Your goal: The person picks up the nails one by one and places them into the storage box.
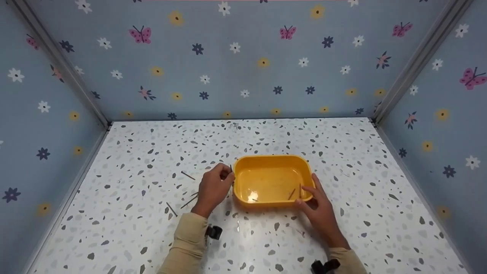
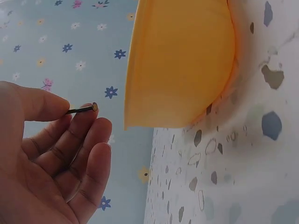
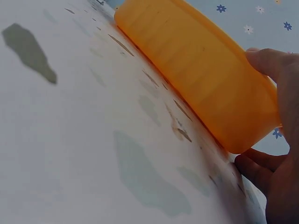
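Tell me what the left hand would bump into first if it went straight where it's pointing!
Probably the left end of the yellow tray. The left hand, pinching a nail, points toward it. The hand's height is hard to judge, so it might pass over instead.

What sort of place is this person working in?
Probably a small work booth: flower-and-butterfly panels stand on three sides, grey strips run up the two visible corners, and a speckled white surface lies between.
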Demonstrator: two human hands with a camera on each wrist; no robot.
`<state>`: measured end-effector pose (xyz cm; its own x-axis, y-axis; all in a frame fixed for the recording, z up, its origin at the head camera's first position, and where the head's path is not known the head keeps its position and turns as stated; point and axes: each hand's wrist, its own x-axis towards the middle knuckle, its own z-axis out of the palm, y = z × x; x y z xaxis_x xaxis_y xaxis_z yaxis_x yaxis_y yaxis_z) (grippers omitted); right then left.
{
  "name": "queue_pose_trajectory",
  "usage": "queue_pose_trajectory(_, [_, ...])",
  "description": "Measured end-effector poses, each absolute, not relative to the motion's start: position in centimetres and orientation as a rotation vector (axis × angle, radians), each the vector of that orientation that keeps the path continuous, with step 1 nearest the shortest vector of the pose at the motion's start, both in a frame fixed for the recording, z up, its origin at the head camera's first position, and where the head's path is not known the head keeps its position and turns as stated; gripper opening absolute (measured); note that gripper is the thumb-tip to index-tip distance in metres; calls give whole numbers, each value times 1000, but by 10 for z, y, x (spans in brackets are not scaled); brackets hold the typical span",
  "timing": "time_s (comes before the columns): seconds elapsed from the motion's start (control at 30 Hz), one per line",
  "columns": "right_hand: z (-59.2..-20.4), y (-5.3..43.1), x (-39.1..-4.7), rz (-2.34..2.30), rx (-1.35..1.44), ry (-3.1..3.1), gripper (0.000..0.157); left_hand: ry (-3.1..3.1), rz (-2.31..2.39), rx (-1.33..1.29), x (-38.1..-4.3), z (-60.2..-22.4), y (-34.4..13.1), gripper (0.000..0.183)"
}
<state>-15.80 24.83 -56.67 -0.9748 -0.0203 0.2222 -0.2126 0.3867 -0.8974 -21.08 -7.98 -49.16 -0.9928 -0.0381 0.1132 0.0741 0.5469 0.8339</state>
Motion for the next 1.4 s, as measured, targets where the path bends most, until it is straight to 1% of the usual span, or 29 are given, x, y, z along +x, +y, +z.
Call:
queue_pose_trajectory(0.33, [-567, 248, -158, 1609, 224, -2480, 46, -2660, -1485, -125, -210, -490, -64, 6])
queue_pose_trajectory(0.57, [-567, 249, -158, 1607, 210, -2490, 50, -2642, -1525, -230, -209, -493, -56, 5])
queue_pose_trajectory(1.0, [-566, 248, -158, 1619, 180, -2496, 46, -2716, -1422, -325, -207, -496, -44, 5])
queue_pose_trajectory(1.3, [-533, 236, -145, 1595, 172, -2524, 42, -2726, -1418, -356, -207, -498, -38, 4])
queue_pose_trajectory(1.4, [-529, 235, -143, 1597, 169, -2526, 42, -2735, -1406, -369, -207, -497, -36, 4])
